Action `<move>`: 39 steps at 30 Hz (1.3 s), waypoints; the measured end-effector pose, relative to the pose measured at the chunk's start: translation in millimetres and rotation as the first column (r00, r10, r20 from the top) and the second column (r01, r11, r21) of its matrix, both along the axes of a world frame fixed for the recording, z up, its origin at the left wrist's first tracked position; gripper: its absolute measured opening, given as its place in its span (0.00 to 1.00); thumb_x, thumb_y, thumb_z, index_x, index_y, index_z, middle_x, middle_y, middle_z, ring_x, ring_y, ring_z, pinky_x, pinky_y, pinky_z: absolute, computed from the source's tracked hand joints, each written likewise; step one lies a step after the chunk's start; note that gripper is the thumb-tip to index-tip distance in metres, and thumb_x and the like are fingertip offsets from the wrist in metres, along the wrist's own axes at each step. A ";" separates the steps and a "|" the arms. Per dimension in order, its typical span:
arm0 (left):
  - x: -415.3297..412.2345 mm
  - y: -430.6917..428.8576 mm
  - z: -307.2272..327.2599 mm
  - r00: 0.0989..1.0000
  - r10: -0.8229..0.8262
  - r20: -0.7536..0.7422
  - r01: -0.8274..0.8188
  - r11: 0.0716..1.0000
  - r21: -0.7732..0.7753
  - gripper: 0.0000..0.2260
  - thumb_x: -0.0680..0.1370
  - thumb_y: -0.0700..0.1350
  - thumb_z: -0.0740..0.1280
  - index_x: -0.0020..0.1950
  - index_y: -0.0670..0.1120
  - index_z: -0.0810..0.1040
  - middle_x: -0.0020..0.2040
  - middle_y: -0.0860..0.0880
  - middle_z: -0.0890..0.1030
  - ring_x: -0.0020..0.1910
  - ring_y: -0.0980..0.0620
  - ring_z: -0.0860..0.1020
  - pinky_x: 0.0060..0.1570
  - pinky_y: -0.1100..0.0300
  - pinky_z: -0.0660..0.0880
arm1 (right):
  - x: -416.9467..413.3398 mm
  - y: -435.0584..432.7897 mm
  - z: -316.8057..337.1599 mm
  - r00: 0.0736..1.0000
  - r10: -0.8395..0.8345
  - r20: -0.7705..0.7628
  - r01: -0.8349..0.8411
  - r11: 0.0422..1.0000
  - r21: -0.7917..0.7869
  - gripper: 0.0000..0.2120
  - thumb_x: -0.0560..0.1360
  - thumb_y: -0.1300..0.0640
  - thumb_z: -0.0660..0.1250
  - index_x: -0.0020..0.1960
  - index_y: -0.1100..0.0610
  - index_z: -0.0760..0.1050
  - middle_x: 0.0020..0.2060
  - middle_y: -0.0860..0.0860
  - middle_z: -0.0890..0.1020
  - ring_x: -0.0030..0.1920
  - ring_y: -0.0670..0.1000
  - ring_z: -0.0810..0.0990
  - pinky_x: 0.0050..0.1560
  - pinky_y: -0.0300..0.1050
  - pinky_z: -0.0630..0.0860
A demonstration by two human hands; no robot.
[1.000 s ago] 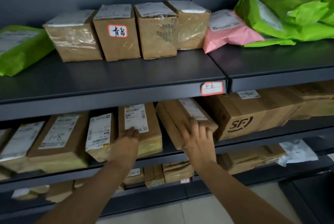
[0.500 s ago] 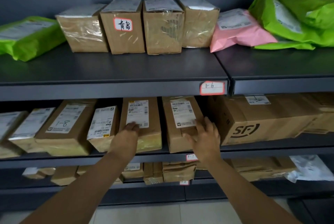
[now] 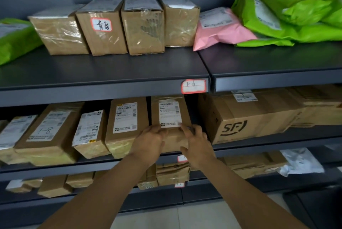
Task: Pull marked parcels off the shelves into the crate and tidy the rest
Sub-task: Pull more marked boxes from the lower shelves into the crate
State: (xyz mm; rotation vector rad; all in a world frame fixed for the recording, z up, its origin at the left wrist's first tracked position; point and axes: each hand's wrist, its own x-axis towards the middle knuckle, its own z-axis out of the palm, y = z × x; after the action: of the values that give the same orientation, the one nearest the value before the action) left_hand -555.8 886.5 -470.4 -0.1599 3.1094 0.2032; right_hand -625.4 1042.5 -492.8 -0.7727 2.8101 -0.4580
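Gripping taped cardboard parcel (image 3: 174, 141) between left hand (image 3: 149, 141) and right hand (image 3: 197, 142), just ahead on shelf (image 3: 55, 170). Both clasp its near end. Likely stiff, light; tape slick, so hold side edges.

- "青岛" is handwritten on a red-bordered sticker (image 3: 101, 24) on a top-shelf box (image 3: 105, 41).
- "1-6" is marked on a shelf-edge tag (image 3: 193, 86).
- "SF" is printed on a large carton (image 3: 240, 117).
- "1-8" is written on a left parcel's label (image 3: 46, 129).
- The label print on the held parcel (image 3: 173, 140) is not legible.
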 end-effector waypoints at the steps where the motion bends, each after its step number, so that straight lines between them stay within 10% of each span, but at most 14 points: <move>1: -1.9 1.8 1.4 1.000 0.014 0.003 -0.014 1.000 -0.009 0.21 0.80 0.46 0.59 0.74 0.51 0.63 0.73 0.49 0.65 0.71 0.48 0.63 0.69 0.54 0.64 | 2.3 6.0 0.5 1.000 0.011 0.000 -0.011 1.000 -0.003 0.36 0.76 0.51 0.64 0.76 0.43 0.47 0.71 0.54 0.54 0.66 0.58 0.63 0.64 0.54 0.70; 9: -4.5 10.3 26.7 0.973 0.010 0.233 -0.006 1.000 -0.018 0.24 0.80 0.48 0.61 0.75 0.50 0.60 0.75 0.48 0.62 0.72 0.47 0.62 0.69 0.53 0.64 | 2.4 47.4 17.4 0.999 -0.002 0.051 0.001 1.000 0.028 0.32 0.76 0.52 0.64 0.75 0.47 0.54 0.73 0.54 0.54 0.70 0.58 0.61 0.67 0.52 0.67; 29: -47.1 89.3 71.4 0.961 -0.272 0.047 0.268 0.961 0.072 0.22 0.81 0.55 0.56 0.71 0.45 0.68 0.67 0.46 0.72 0.64 0.48 0.71 0.60 0.56 0.71 | -6.4 135.6 65.4 0.946 -0.325 0.005 0.325 0.945 0.049 0.27 0.77 0.53 0.62 0.74 0.52 0.59 0.70 0.53 0.60 0.68 0.57 0.61 0.66 0.52 0.67; 39: -75.2 148.1 44.4 0.999 0.034 -0.020 -0.031 0.988 0.152 0.21 0.80 0.56 0.59 0.69 0.47 0.68 0.64 0.47 0.75 0.60 0.49 0.75 0.52 0.58 0.73 | -76.8 233.0 50.2 0.853 -0.500 0.148 0.518 0.846 -0.125 0.37 0.75 0.55 0.66 0.77 0.56 0.48 0.69 0.60 0.62 0.67 0.62 0.64 0.64 0.53 0.66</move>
State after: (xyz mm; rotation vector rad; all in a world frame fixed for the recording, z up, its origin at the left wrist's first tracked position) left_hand -631.0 1034.6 -426.0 -0.2065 3.0985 0.4445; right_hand -702.2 1275.5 -442.5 0.0067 2.8714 -0.7890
